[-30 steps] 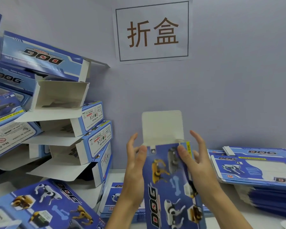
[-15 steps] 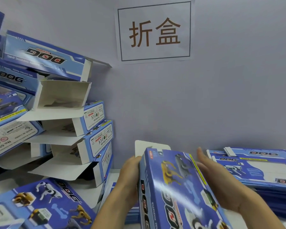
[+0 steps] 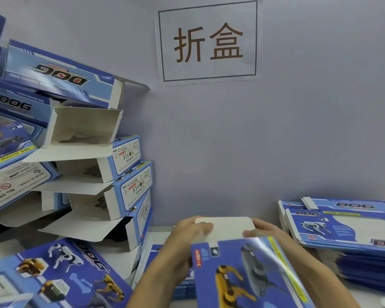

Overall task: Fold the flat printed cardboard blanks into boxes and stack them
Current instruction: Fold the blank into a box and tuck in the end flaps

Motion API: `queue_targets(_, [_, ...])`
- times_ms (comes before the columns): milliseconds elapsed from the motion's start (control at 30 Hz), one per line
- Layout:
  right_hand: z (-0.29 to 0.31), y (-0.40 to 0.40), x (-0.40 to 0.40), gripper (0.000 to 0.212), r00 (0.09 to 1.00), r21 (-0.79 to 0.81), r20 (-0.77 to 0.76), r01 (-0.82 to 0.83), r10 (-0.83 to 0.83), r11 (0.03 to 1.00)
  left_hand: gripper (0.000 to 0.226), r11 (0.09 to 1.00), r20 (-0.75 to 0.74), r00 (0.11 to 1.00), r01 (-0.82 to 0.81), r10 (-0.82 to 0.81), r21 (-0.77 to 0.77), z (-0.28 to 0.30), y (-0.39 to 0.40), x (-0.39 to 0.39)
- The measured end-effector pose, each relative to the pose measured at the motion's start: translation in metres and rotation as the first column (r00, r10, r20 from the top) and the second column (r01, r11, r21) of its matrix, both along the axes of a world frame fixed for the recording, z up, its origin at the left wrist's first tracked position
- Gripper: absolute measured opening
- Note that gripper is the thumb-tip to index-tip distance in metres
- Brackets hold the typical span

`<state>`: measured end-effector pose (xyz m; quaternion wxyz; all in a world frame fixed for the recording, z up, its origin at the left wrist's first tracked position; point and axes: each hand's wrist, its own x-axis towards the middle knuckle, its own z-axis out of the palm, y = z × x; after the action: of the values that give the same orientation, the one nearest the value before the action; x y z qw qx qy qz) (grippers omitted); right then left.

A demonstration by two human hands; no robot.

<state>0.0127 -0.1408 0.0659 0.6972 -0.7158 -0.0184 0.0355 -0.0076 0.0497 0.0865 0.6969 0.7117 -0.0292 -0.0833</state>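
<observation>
Both hands hold one blue box (image 3: 249, 276). The left hand (image 3: 182, 247) has its fingers (image 3: 203, 226) curled onto the white top flap (image 3: 228, 228). The right hand (image 3: 276, 236) grips the far side, thumb on the flap's right edge.

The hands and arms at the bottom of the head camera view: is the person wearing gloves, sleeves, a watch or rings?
No. The left hand and right hand are bare, without gloves, and no ring shows. Both forearms are uncovered down to the picture's edge: no sleeve, watch or bracelet is in view. Nothing above the forearms shows.
</observation>
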Motion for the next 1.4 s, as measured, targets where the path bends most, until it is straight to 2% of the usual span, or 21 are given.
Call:
queue_targets(100, [0.000, -0.001, -0.001, 0.019, 0.997, -0.002, 0.058, -0.050, 0.050, 0.999, 0.021, 0.999, 0.077, 0.997, 0.018, -0.022, 0.043, -0.004, 0.004, 0.000])
queue_targets(167, [-0.004, -0.004, -0.003, 0.015, 0.990, -0.002, 0.143, -0.005, 0.006, 1.000, 0.024, 0.994, 0.131, 0.991, 0.003, -0.017, 0.108, -0.004, 0.002, 0.000])
queue_targets(233, [-0.006, -0.005, -0.006, 0.026, 0.981, -0.018, 0.194, 0.014, -0.010, 1.000, 0.026, 0.990, 0.164, 0.986, 0.003, -0.026, 0.143, -0.002, 0.000, -0.003])
queue_targets(267, [-0.005, -0.004, -0.006, 0.031, 0.980, -0.023, 0.200, 0.019, -0.014, 1.000, 0.026, 0.990, 0.167, 0.986, 0.001, -0.024, 0.138, -0.001, -0.001, -0.004])
queue_targets(667, [-0.003, -0.001, -0.013, 0.021, 0.967, 0.151, 0.255, -0.030, -0.009, 0.988, 0.020, 1.000, 0.224, 0.975, -0.013, 0.007, 0.027, 0.001, 0.002, -0.004])
queue_targets(767, [-0.002, -0.001, -0.013, 0.015, 0.963, 0.169, 0.269, -0.024, -0.023, 0.985, 0.012, 0.999, 0.247, 0.969, -0.016, 0.004, 0.048, 0.002, 0.002, -0.003])
queue_targets(900, [-0.002, -0.003, -0.015, 0.020, 0.971, 0.172, 0.239, -0.028, -0.014, 0.985, 0.011, 0.998, 0.231, 0.973, -0.006, -0.010, 0.068, 0.001, 0.002, 0.000])
queue_targets(967, [0.000, -0.003, -0.017, 0.016, 0.974, 0.195, 0.225, -0.047, 0.002, 0.980, 0.009, 0.998, 0.234, 0.972, 0.004, -0.017, 0.056, 0.000, 0.002, 0.001])
queue_targets(1033, [0.002, -0.003, -0.018, 0.021, 0.975, 0.208, 0.222, -0.051, 0.004, 0.977, 0.018, 1.000, 0.238, 0.971, 0.025, -0.026, 0.006, -0.001, 0.001, 0.001])
queue_targets(1100, [0.004, -0.005, -0.018, 0.025, 0.966, 0.204, 0.247, 0.024, -0.075, 0.979, 0.024, 0.998, 0.216, 0.976, 0.035, -0.023, -0.050, -0.002, -0.002, 0.003])
queue_targets(1167, [0.005, -0.010, -0.018, 0.025, 0.946, 0.274, 0.248, 0.140, -0.211, 0.951, 0.023, 0.997, 0.189, 0.982, 0.034, -0.022, -0.065, -0.001, -0.004, 0.004])
queue_targets(1300, [0.007, -0.026, -0.023, 0.020, 0.832, 0.521, 0.202, 0.355, -0.516, 0.776, 0.028, 0.997, 0.208, 0.975, 0.079, -0.077, 0.002, 0.001, -0.002, 0.009])
queue_targets(1400, [0.018, -0.036, -0.028, 0.016, 0.711, 0.588, 0.235, 0.439, -0.663, 0.679, 0.036, 0.988, 0.120, 0.982, 0.152, -0.149, -0.013, 0.003, 0.000, 0.006])
